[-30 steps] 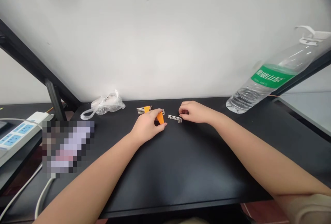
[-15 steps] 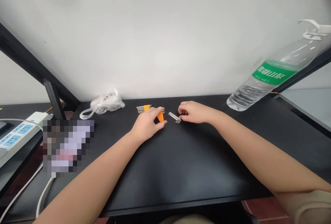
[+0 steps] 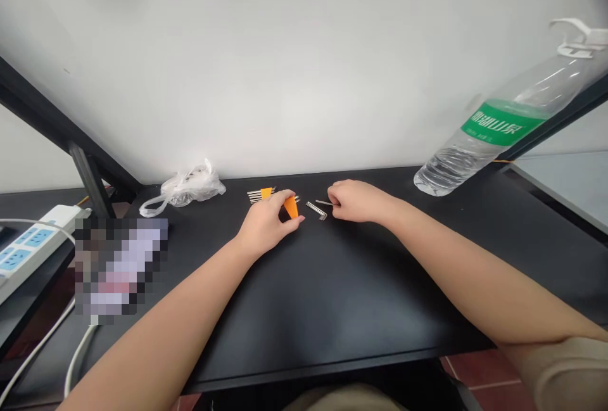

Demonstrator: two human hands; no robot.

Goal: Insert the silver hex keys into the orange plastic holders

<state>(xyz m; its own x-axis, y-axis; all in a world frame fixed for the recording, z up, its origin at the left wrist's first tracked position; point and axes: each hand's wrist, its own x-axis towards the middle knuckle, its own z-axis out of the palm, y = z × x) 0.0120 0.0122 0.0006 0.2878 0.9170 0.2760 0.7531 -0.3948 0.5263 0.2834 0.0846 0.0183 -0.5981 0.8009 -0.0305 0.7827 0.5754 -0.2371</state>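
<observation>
My left hand (image 3: 266,224) is closed around an orange hex key holder (image 3: 291,206), with metal tips showing at its far end. Behind that hand, a second orange holder (image 3: 266,193) lies on the black table with several hex keys (image 3: 255,197) in it. My right hand (image 3: 354,201) pinches a single thin hex key (image 3: 323,202), whose straight end points left; its other end is hidden by the fingers. Between the hands a small bundle of loose L-shaped hex keys (image 3: 316,210) lies on the table.
A crumpled clear plastic bag (image 3: 192,186) sits at the back left. A large water bottle (image 3: 494,123) with a green label stands at the back right. On the left are a blurred-out phone-like object (image 3: 121,265), a white cable (image 3: 78,351) and a power strip (image 3: 35,246).
My right hand has picked one hex key from the loose bundle and lifted it slightly away. My left hand stays on the orange holder. The whole view has shifted a little.
</observation>
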